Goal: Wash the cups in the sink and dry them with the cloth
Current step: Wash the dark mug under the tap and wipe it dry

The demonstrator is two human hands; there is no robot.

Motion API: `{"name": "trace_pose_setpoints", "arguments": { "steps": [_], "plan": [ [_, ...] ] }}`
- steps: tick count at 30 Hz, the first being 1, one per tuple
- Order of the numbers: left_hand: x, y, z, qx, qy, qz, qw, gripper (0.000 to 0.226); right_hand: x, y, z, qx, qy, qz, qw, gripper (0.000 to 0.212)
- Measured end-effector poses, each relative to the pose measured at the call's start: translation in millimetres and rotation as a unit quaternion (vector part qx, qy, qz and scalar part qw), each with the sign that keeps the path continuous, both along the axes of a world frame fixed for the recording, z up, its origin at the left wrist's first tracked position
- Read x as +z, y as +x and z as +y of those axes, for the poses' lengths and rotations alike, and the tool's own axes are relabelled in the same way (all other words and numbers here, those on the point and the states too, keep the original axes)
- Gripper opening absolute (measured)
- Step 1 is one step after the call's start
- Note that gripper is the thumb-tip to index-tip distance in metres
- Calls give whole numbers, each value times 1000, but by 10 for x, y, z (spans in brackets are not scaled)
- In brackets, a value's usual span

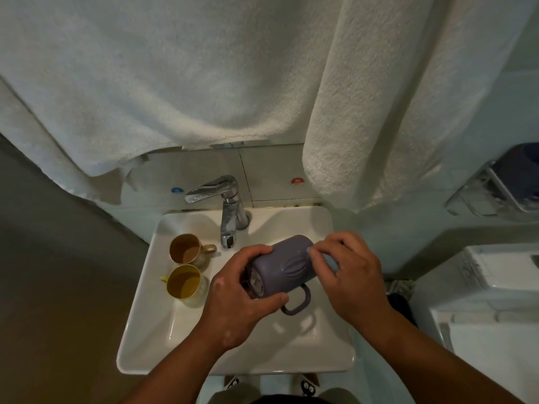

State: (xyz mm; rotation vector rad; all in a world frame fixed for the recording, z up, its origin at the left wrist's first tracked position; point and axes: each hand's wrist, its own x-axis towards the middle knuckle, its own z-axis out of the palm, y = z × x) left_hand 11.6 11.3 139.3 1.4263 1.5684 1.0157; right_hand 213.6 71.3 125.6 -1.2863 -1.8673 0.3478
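Note:
A purple cup [284, 265] lies on its side above the white sink [163, 325], its handle pointing down towards me. My left hand [239, 298] grips its open end, fingers and thumb curled round the rim. My right hand [347, 275] holds the cup's base end with curled fingers. On the sink's left ledge stand a beige cup [186, 248] and a yellow cup [183, 282], both upright. A white towel [180, 71] hangs overhead across the wall. No water runs from the tap [226, 211].
A second white towel fold [379, 118] hangs at the right, down to the sink's back corner. A wall holder [501, 188] sits at far right, a white appliance [490, 287] below it. A brown wall lies to the left.

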Motion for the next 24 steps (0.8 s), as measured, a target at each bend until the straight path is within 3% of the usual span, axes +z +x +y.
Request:
{"name": "trace_pose_setpoints", "arguments": {
  "steps": [5,7,10,14,16,24],
  "plan": [
    [-32,-15,-50,-2,-2,-7,1000,80,-59,50,-45,19,-8,-30,999,16],
    [-15,-6,-57,-9,-5,-16,1000,81,-23,119,57,-32,-74,-3,997,5],
    [1,15,-51,-11,-9,-20,1000,84,81,141,111,-79,-129,69,986,9],
    [23,27,-60,-5,-2,0,1000,89,187,-34,-85,-10,-46,25,999,1],
    [44,41,-71,-8,10,11,1000,89,135,-76,-107,23,-7,-7,1000,8],
    [25,45,-120,0,16,22,1000,91,104,-68,-72,29,-5,-22,999,12]
  ]
}}
